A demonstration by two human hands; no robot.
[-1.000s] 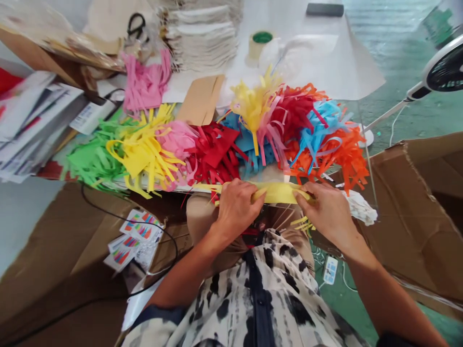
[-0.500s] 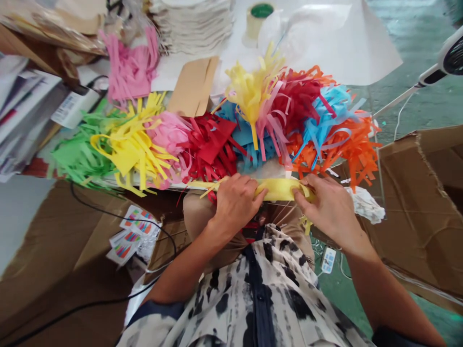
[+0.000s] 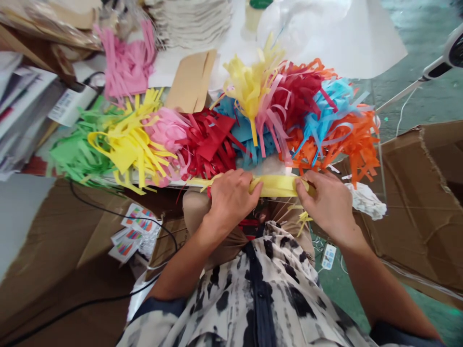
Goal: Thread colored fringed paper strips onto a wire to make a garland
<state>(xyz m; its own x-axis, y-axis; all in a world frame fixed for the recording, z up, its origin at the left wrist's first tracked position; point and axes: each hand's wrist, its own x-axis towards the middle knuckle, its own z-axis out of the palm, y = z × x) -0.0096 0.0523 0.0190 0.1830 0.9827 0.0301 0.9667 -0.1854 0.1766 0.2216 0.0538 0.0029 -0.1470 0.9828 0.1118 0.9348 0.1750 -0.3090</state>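
A yellow tissue-paper tassel (image 3: 277, 186) is stretched sideways between my hands at the table's front edge. My left hand (image 3: 233, 197) is closed around its left part, with cut strips sticking out to the left. My right hand (image 3: 323, 200) pinches the right end between thumb and fingers, and some strips hang below it. Just beyond lie fringed paper bunches: red (image 3: 211, 140), blue (image 3: 249, 137), pale yellow (image 3: 249, 91) and orange (image 3: 356, 140). Further left are a bright yellow bunch (image 3: 132, 149) and a green bunch (image 3: 81, 149).
A brown paper piece (image 3: 191, 82) and a pink fringed bunch (image 3: 128, 65) lie at the back. White stacked paper (image 3: 191, 24) stands behind them. Cardboard boxes (image 3: 419, 193) flank the table. A black cable (image 3: 119, 215) hangs at left, and a power strip (image 3: 329, 256) is on the floor.
My hands still hold the yellow tassel in nearly the same place. My right thumb and fingers have shifted slightly on its end. The whole view has moved a little.
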